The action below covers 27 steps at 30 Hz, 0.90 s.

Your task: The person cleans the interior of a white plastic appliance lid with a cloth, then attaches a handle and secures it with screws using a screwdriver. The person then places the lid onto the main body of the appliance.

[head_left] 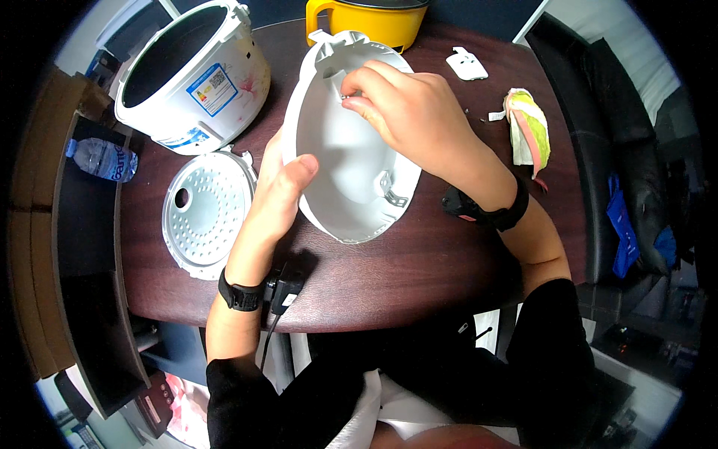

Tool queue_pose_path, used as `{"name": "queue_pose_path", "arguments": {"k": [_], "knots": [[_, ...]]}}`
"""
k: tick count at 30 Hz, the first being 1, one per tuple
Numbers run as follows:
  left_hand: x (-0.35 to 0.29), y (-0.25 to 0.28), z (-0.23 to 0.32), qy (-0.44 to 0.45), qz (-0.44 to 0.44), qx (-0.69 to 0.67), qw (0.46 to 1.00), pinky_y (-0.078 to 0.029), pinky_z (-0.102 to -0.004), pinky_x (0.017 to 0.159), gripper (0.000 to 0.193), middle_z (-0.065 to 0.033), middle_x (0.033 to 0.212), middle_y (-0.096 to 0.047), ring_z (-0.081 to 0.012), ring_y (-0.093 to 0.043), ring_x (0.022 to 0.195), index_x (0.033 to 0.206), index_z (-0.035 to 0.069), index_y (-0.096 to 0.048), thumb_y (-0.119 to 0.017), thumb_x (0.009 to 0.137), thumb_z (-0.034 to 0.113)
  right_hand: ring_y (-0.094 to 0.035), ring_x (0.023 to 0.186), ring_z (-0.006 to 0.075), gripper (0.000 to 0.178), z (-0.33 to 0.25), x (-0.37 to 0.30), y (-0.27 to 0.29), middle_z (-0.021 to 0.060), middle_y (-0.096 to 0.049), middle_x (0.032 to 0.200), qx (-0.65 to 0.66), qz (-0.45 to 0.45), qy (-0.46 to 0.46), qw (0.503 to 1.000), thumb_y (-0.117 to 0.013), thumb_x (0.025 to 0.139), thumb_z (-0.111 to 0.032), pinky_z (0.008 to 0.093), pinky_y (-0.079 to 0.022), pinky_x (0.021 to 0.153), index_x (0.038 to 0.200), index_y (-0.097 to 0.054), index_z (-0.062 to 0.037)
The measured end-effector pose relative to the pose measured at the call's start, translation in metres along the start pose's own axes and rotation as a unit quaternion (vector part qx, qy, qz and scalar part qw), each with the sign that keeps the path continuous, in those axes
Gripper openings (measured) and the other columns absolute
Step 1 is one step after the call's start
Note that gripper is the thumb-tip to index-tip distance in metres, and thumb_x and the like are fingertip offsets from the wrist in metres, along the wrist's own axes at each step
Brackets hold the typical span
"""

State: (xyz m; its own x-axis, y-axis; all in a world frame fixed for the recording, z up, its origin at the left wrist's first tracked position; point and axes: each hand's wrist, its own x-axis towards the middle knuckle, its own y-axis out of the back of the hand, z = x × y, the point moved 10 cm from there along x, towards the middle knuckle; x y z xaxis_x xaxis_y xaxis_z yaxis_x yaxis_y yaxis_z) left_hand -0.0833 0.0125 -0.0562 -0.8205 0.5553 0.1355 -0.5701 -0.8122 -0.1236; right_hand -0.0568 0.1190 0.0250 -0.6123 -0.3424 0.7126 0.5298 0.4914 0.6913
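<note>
We held one white shell up over the table, left hand gripping its rim, right hand working inside.
Our left hand [277, 187] clasped the left rim, thumb inside; our right hand [415, 112] curled its fingers toward the thumb inside the upper part, but we could not tell whether they gripped anything. The shell [351, 150] was a smooth, deep oval, open toward us, with one bracket [388, 188] low inside; our right hand hid part of its interior. Around it on the dark table [366, 288] we had one holed disc [213, 217], one black adapter [286, 293] beside our left wrist, one white tub [250, 82], one yellow pot [366, 26], one small white piece [467, 66] and one green-and-pink cloth [529, 131]. One bottle [105, 159] lay off the table's left edge.
</note>
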Motion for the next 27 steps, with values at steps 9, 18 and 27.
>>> {"name": "queue_pose_path", "arguments": {"k": [9, 18, 27], "knots": [[-0.001, -0.002, 0.005, 0.002, -0.012, 0.023, 1.0, -0.042, -0.0281, 0.082, 0.065, -0.01, 0.105, -0.056, -0.0155, -0.052, 0.095, 0.12, -0.006, -0.046, -0.055, 0.074, 0.039, -0.058, 0.059, 0.0252, 0.013, -0.006, -0.002, -0.002, 0.0058, -0.055, 0.076, -0.031, 0.006, -0.011, 0.999, -0.065, 0.079, -0.013, 0.033, -0.046, 0.051, 0.085, -0.056, -0.0057], [-0.002, -0.004, 0.005, -0.011, -0.019, 0.041, 0.999, -0.042, -0.0281, 0.083, 0.063, -0.0094, 0.105, -0.055, -0.0156, -0.051, 0.095, 0.119, -0.005, -0.046, -0.054, 0.074, 0.038, -0.058, 0.058, 0.0283, 0.011, -0.002, -0.005, -0.007, 0.0084, -0.056, 0.074, -0.038, -0.014, -0.074, 0.996, -0.063, 0.081, -0.014, 0.0352, -0.046, 0.052, 0.082, -0.057, -0.005], [-0.003, 0.013, -0.013, 0.065, 0.022, -0.06, 0.996, -0.042, -0.0294, 0.086, 0.066, -0.013, 0.112, -0.055, -0.0196, -0.052, 0.101, 0.13, -0.004, -0.04, -0.049, 0.073, 0.029, -0.06, 0.055, 0.0274, 0.018, 0.028, 0.005, 0.039, 0.0111, -0.06, 0.06, -0.039, -0.037, -0.1, 0.994, -0.059, 0.086, -0.022, 0.0366, -0.048, 0.051, 0.077, -0.061, -0.0057]]}}
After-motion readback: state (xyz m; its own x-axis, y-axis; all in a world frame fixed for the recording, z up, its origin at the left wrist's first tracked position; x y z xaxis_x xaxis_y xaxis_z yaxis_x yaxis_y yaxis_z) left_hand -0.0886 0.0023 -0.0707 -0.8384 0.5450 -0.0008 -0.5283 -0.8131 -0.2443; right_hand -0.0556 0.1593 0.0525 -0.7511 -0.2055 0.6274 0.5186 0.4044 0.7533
